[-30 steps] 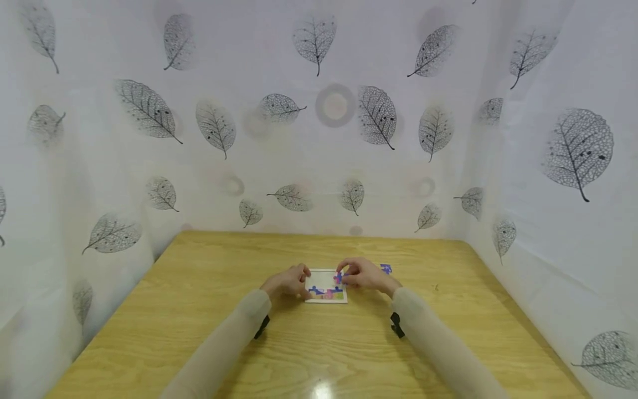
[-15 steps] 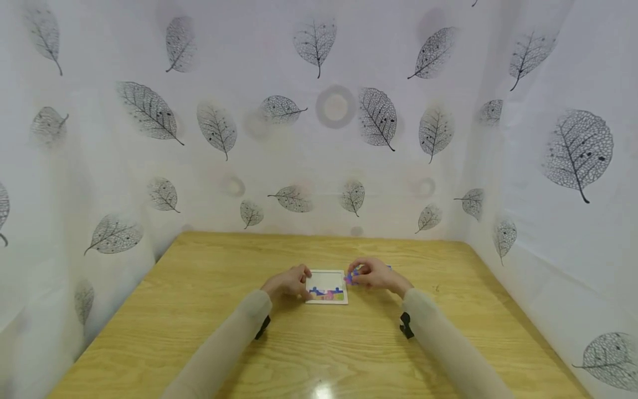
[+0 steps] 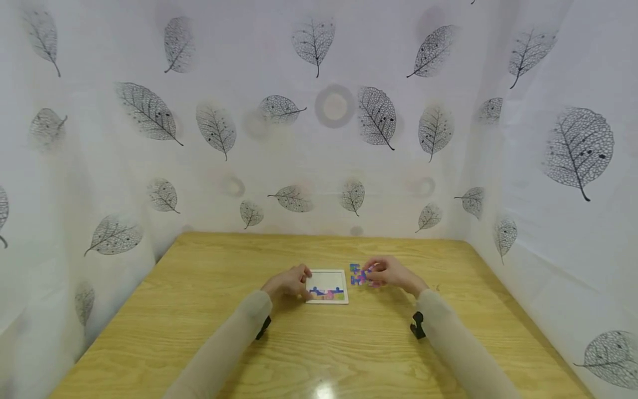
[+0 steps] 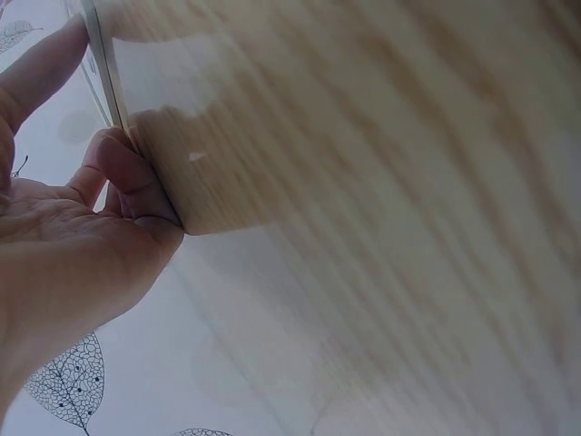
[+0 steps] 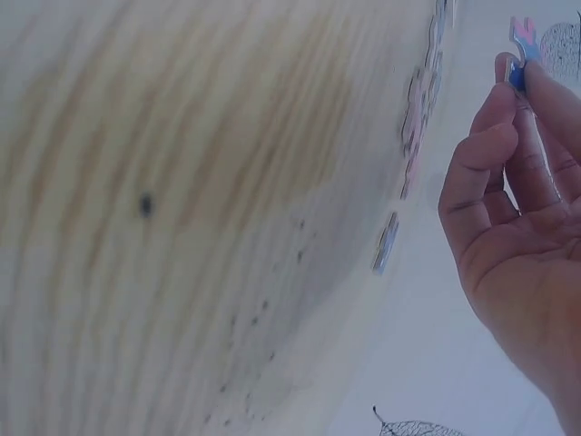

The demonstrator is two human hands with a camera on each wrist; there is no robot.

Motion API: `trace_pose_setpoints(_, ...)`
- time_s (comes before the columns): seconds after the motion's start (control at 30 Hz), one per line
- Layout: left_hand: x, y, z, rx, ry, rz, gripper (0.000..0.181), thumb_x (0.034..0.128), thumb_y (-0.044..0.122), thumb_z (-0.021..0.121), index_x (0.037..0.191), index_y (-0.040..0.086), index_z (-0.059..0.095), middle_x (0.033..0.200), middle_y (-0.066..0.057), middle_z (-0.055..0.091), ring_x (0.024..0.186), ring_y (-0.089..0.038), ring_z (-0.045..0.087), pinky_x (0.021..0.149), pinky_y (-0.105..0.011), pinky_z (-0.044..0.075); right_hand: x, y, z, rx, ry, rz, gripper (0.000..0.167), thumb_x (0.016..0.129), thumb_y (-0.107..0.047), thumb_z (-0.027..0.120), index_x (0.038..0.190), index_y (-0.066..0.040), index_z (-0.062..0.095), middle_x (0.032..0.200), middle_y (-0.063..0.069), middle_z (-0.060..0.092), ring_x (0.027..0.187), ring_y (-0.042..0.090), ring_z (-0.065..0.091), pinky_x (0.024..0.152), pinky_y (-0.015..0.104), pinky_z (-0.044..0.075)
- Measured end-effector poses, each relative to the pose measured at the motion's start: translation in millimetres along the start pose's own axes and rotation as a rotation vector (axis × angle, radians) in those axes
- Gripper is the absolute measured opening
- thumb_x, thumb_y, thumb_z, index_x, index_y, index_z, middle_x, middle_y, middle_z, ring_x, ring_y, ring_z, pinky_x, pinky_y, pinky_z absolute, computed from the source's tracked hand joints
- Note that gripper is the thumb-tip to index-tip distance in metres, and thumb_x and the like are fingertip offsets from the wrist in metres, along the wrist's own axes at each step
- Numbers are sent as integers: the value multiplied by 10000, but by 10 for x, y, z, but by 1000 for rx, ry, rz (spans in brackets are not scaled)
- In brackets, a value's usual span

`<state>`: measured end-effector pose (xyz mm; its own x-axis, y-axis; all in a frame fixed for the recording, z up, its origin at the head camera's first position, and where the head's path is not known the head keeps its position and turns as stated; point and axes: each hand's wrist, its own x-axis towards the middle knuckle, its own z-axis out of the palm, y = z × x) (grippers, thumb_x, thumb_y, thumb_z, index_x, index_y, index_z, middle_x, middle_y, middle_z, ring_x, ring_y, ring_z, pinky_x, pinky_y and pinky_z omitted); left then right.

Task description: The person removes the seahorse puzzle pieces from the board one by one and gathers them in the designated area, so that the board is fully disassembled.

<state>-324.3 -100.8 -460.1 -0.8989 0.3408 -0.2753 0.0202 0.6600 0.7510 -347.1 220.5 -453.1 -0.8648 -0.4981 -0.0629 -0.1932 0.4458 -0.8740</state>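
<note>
A white puzzle tray (image 3: 327, 270) lies flat on the table, with several joined pieces (image 3: 327, 293) along its near side and bare white above them. My left hand (image 3: 289, 281) grips the tray's left edge, thumb near the close corner; in the left wrist view its fingers meet the thin tray edge (image 4: 111, 86). To the right, my right hand (image 3: 394, 272) is over loose puzzle pieces (image 3: 355, 268). Between thumb and fingertips it pinches a blue and pink puzzle piece (image 5: 516, 76), seen raised in the right wrist view.
More loose pieces (image 5: 416, 127) lie on the table beneath the right hand, one piece (image 5: 386, 243) a little apart. The wooden table (image 3: 319, 343) extends to a white curtain (image 3: 309, 160) with leaf prints at the back and both sides.
My right hand has moved right, from above the tray to the loose pieces, carrying the puzzle piece and uncovering others. The left hand stays at the tray's edge.
</note>
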Motion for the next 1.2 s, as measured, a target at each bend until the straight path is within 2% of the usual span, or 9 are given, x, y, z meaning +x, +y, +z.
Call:
trace_pose_setpoints(0.17, -4, 6, 1, 3, 0, 4, 539, 793, 96, 797, 1235, 61, 489, 1103, -107, 474, 1013, -255, 436, 958, -437, 383, -54, 65, -103, -22, 13, 14, 237, 952, -125, 627, 1155, -2, 621, 978, 181, 670, 710, 143, 548, 588, 273, 445)
trace_pose_setpoints(0.3, -13, 4, 0, -12, 2, 7, 547, 788, 81, 798, 1238, 52, 488, 1096, -109, 471, 1009, -257, 434, 944, -433, 385, -90, 107, -162, -54, 32, 29, 231, 955, -142, 625, 1158, -33, 624, 979, 141, 663, 719, 167, 527, 593, 285, 459)
trace_pose_setpoints(0.5, -15, 6, 1, -5, 2, 0, 550, 790, 96, 801, 1241, 58, 490, 1097, -101, 476, 1009, -254, 440, 945, -434, 387, -144, 187, -235, -126, 67, 22, 232, 953, -156, 631, 1133, -11, 627, 958, 127, 651, 767, 162, 541, 625, 295, 482)
trace_pose_setpoints(0.57, -11, 5, 3, -6, 2, -2, 546, 789, 94, 802, 1237, 58, 492, 1094, -105, 477, 1007, -257, 439, 943, -435, 385, -162, 210, -256, -139, 70, 41, 227, 955, -161, 629, 1130, -16, 630, 955, 115, 644, 759, 162, 534, 621, 292, 478)
trace_pose_setpoints(0.8, -3, 5, -4, 2, 9, -6, 537, 788, 102, 803, 1225, 70, 492, 1102, -105, 480, 1013, -258, 441, 960, -443, 383, -215, 238, -320, -100, 38, 92, 229, 975, -163, 599, 1145, -8, 603, 921, 150, 621, 616, 163, 455, 548, 291, 438)
trace_pose_setpoints(0.97, -21, 15, 3, -22, 6, -7, 537, 777, 74, 796, 1221, 65, 494, 1077, -101, 465, 986, -249, 437, 911, -410, 383, -250, 235, -343, -80, 23, 99, 237, 984, -145, 578, 1156, 19, 583, 925, 187, 625, 605, 165, 457, 540, 301, 443)
trace_pose_setpoints(1.2, -15, 15, 1, -23, 6, 0, 538, 771, 64, 792, 1217, 63, 491, 1072, -101, 461, 977, -244, 436, 903, -398, 383, -239, 266, -372, -96, 53, 114, 181, 950, -101, 621, 1093, 10, 618, 889, 114, 618, 636, 163, 480, 552, 274, 434)
